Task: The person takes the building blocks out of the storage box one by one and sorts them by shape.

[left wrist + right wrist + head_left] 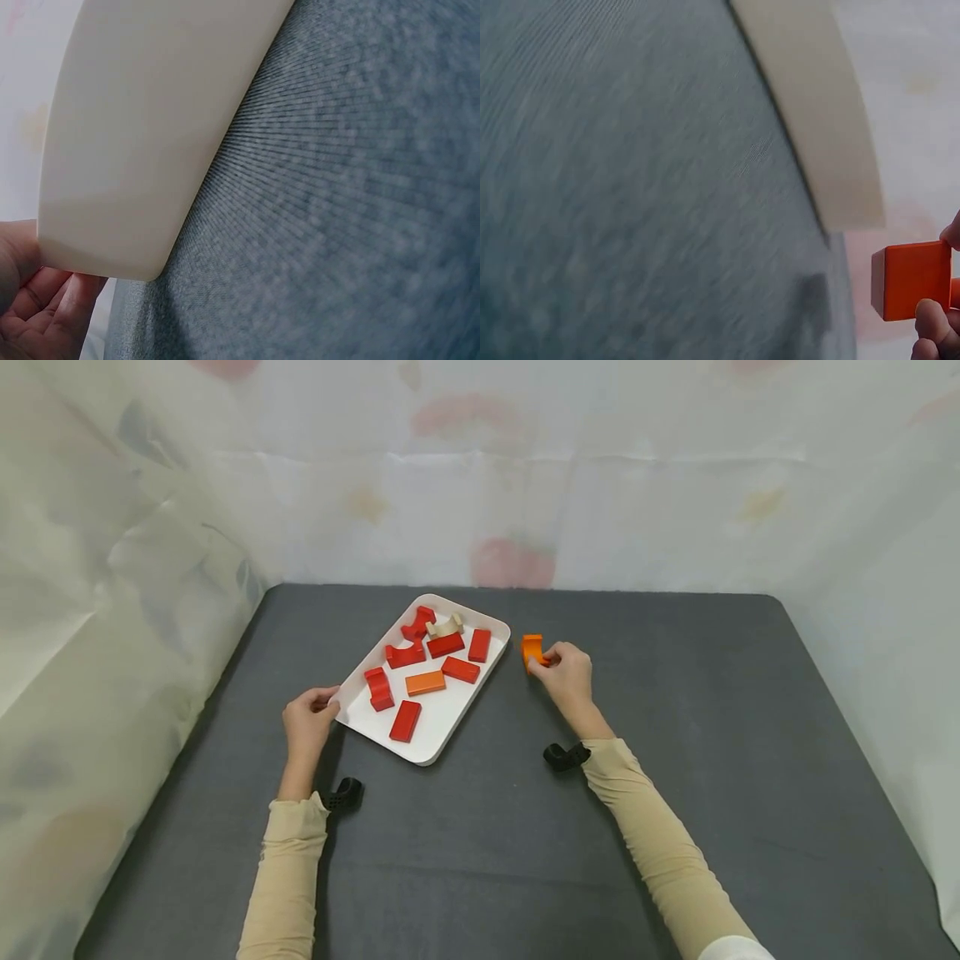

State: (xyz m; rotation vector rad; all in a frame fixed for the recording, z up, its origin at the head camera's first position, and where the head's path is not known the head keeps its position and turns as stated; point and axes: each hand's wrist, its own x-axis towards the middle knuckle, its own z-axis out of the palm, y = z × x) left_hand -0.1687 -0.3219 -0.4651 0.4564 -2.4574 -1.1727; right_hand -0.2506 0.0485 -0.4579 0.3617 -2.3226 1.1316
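Observation:
A white tray (431, 752) lies aslant on the dark table, holding red, orange and beige toy building blocks. At its near left corner my left hand (307, 727) grips the rim; the left wrist view has the thumb and curled fingers right at the end of the tray wall (127, 187). Just beyond the tray's right side, my right hand (568, 677) pinches an orange block (532, 647) with a curved cut-out. Held up over the cloth in the right wrist view, this orange block (915, 281) shows a square face between thumb and fingertips.
Inside the tray are several red rectangular blocks (405, 721), red arched blocks (379, 689), one orange rectangular block (425, 682) and a beige arch (446, 626). Dark grey cloth covers the table (712, 735). Pale printed curtains (637, 518) stand behind and at both sides.

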